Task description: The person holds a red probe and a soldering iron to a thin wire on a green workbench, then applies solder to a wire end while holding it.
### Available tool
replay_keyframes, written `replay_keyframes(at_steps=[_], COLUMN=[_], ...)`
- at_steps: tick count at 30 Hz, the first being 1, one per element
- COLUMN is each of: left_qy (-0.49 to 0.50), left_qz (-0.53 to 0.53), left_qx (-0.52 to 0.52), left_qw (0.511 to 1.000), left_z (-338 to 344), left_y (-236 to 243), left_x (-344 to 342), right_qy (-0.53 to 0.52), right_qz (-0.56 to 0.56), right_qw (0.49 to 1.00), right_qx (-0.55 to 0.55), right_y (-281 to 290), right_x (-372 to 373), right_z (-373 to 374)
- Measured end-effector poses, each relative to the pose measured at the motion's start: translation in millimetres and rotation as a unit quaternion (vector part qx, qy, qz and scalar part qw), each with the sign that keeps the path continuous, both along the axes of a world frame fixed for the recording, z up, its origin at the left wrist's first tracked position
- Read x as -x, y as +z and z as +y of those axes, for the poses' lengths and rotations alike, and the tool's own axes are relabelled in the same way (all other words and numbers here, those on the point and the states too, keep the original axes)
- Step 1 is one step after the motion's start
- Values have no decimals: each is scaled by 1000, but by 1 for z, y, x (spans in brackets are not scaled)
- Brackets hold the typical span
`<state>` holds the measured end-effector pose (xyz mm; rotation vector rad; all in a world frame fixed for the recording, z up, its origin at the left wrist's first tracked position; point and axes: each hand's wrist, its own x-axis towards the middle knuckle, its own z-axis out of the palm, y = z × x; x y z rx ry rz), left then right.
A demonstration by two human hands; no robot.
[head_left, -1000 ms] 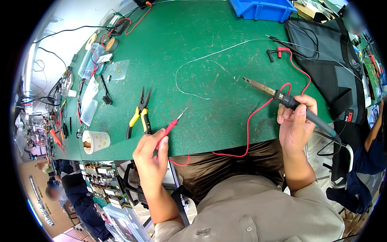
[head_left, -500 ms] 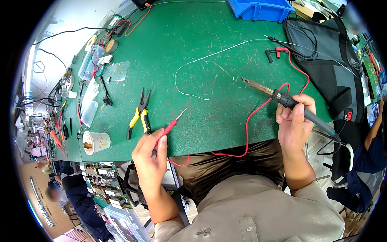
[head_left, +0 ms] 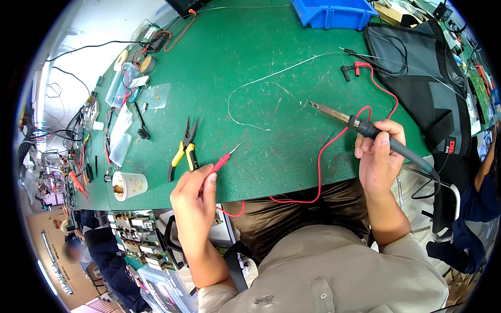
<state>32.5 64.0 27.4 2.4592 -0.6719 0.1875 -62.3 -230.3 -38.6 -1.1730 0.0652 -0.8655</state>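
Observation:
My left hand point(head_left: 194, 195) pinches a red test probe point(head_left: 222, 162) near the table's front edge, its bare metal tip pointing up and to the right. The probe's red lead point(head_left: 319, 172) runs below the hand, along the edge and up to the right. In my right hand point(head_left: 379, 156) is a soldering iron point(head_left: 368, 129), gripped by its dark handle, with the browned tip pointing left over the table. The two tips are well apart. Beyond my left hand lie long-nose pliers point(head_left: 183, 151) with yellow and black handles. A thin strand of solder wire point(head_left: 271, 75) curves across the green table point(head_left: 271, 172).
A paper cup point(head_left: 130, 185) stands at the left front edge. Behind it are plastic bags point(head_left: 121, 135), a small black brush point(head_left: 141, 122) and a tape roll point(head_left: 147, 64). A blue bin point(head_left: 334, 15) sits at the far edge. On the right lies a grey-black tool bag point(head_left: 425, 78) with a black probe lead.
Both hands keep their hold on the probe and the iron, almost still. The view has shifted slightly, so objects on the left appear a little lower and further right.

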Motion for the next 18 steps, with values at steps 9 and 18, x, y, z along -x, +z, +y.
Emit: replay_keyframes(at_steps=[9, 18], left_qy=[20, -3], left_qz=[99, 215], left_qx=[23, 347], left_qw=[995, 913], left_z=[-2, 5], left_y=[4, 12], left_x=[0, -22], right_qy=[-14, 8], right_qz=[14, -51], right_qw=[999, 996], right_qx=[-29, -66], right_y=[-1, 3], right_x=[3, 3], right_z=[-1, -3])
